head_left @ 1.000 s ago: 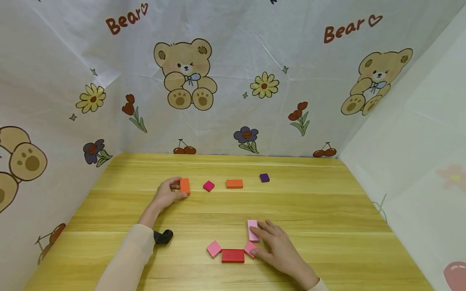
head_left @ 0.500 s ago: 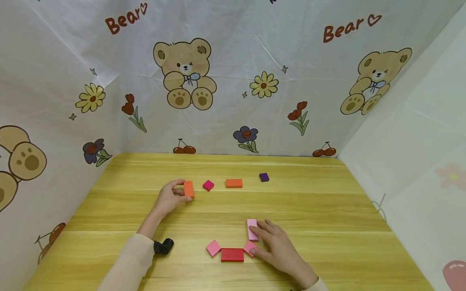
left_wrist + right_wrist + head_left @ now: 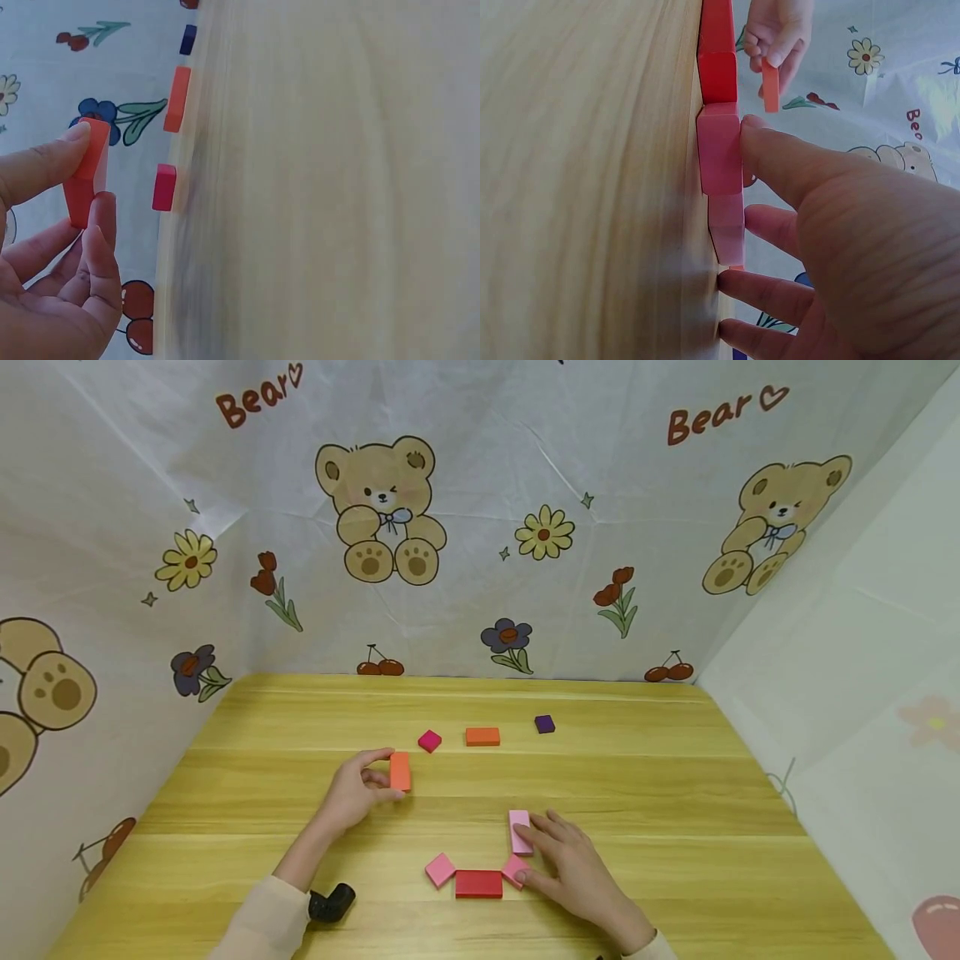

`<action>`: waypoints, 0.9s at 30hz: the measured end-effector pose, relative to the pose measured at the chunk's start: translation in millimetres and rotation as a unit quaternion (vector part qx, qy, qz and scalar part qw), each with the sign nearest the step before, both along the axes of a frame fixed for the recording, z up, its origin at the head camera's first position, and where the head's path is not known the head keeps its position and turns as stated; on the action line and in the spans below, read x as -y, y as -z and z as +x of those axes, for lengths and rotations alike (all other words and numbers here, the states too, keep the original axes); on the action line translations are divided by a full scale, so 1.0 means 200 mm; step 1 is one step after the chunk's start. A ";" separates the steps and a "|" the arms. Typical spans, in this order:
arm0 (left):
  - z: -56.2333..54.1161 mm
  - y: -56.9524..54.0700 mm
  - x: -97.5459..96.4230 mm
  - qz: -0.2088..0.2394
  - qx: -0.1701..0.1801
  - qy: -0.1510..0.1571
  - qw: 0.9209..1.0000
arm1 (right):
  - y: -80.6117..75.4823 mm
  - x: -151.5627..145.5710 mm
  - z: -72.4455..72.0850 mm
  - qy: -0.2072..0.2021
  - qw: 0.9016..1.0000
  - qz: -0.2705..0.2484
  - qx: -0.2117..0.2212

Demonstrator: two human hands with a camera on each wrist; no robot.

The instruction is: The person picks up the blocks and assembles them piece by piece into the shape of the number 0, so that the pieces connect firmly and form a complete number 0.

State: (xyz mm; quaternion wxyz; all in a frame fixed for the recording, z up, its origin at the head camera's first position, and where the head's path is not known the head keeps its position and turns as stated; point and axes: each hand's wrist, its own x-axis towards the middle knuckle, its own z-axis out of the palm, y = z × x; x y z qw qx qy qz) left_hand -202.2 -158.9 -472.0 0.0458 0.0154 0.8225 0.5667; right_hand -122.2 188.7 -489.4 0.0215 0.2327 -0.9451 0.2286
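My left hand (image 3: 351,797) pinches an orange rectangular block (image 3: 400,772) between thumb and fingers. In the left wrist view this orange block (image 3: 91,165) is raised above the table. My right hand (image 3: 576,870) rests at a row of blocks near the front, its index finger on a light pink block (image 3: 519,817) and its thumb at a pink square block (image 3: 513,868). A red block (image 3: 478,884) lies between that pink square and another pink square block (image 3: 440,870), corners meeting its ends. In the right wrist view, the thumb presses near the pink block (image 3: 721,150).
Toward the back of the wooden table (image 3: 637,760) lie a crimson block (image 3: 430,741), a second orange block (image 3: 482,737) and a dark purple block (image 3: 544,724). A bear-print cloth (image 3: 465,610) hangs behind the table. A black device (image 3: 332,902) sits at my left wrist.
My left hand has brought the orange block toward the front and slightly right, away from the back row. The right hand and the front blocks have stayed in place.
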 end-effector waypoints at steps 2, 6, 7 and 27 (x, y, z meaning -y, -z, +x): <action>0.03 -0.01 -0.01 0.002 0.002 0.002 1.000 | 0.00 0.00 0.00 0.000 1.000 -0.001 0.000; 0.08 0.01 -0.04 0.000 0.004 0.005 1.000 | 0.00 0.00 0.00 0.000 1.000 -0.003 0.000; 0.09 0.01 -0.05 0.000 0.005 0.007 1.000 | 0.00 0.00 0.00 0.000 1.000 -0.003 0.000; 0.20 0.11 -0.17 0.017 -0.007 0.060 0.998 | -0.01 0.00 0.00 0.001 1.000 -0.004 0.006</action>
